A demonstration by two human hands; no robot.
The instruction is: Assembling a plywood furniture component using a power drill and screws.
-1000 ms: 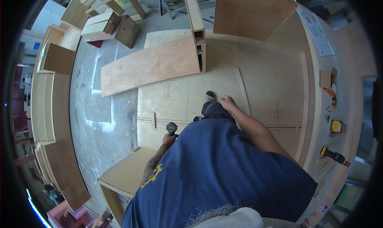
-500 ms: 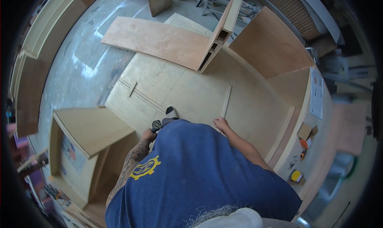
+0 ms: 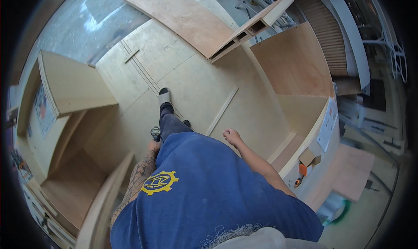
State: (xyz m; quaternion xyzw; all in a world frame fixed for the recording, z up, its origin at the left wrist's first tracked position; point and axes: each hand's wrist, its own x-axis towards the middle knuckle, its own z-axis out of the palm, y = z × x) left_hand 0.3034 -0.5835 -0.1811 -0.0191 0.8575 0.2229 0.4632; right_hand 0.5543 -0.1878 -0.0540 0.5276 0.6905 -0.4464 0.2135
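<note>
My left hand is closed round a dark power tool, beside my left leg. My body hides part of the tool, so its exact kind does not show. My right hand is held out to the right over a large pale plywood panel, its fingers curled; whatever is in them, if anything, is too small to make out. Left of that hand, a thin wooden strip lies on the panel, apart from the fingers. My slippered foot stands on the panel.
A long board and a hollow-framed wooden piece lie across the far side. Plywood cabinet parts stand at left and right. An orange-handled tool and a small open cardboard box rest on the right ledge.
I have stepped forward, with one foot further ahead on the panel. My right hand, earlier at the strip's near end, is now to its right. The dark tool stays in my left hand.
</note>
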